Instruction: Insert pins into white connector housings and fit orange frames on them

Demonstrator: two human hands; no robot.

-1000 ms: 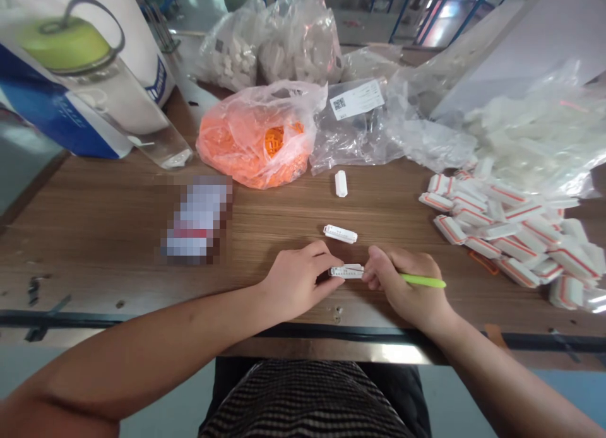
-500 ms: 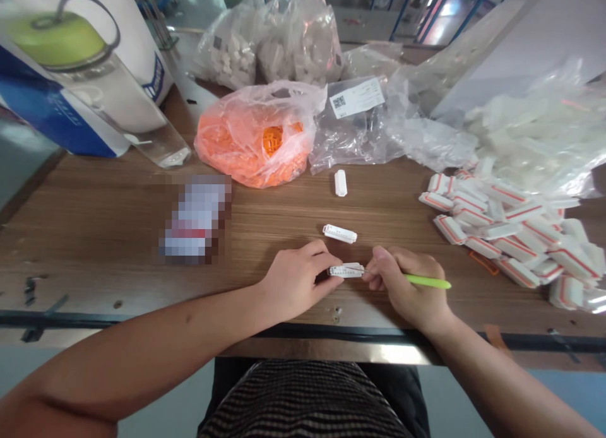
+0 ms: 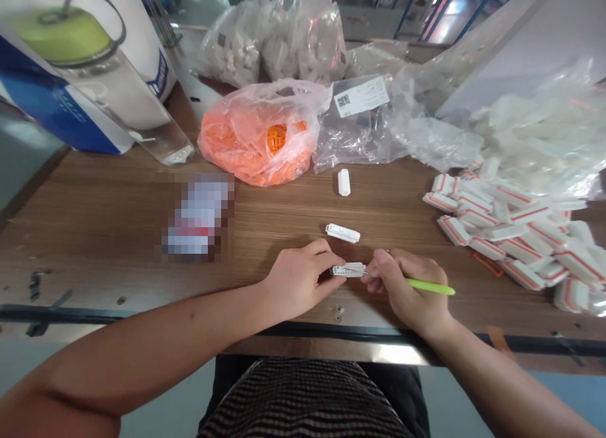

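Note:
My left hand (image 3: 298, 280) pinches the left end of a small white plastic strip (image 3: 349, 271), which has a row of small dark marks along its face. In my right hand (image 3: 411, 290) is a slim tool with a lime-green handle (image 3: 432, 287), held like a pen. Its fine metal tip lies against the strip's face; exactly where it ends is too small to tell. Just above my hands lies a similar white strip (image 3: 343, 233) with marks. Farther back rests a plain white piece (image 3: 343, 182).
At right lies a pile of white pieces with orange edging (image 3: 516, 230). Behind stand a bag of orange parts (image 3: 255, 141), clear plastic bags (image 3: 364, 129) and bags of white parts (image 3: 231, 53). On the left are a pixelated flat object (image 3: 199, 217) and a green-lidded bottle (image 3: 118, 91).
The camera view has shifted slightly, moving the scene a little to the right. Both hands keep their grips, and the tool's tip stays on the strip.

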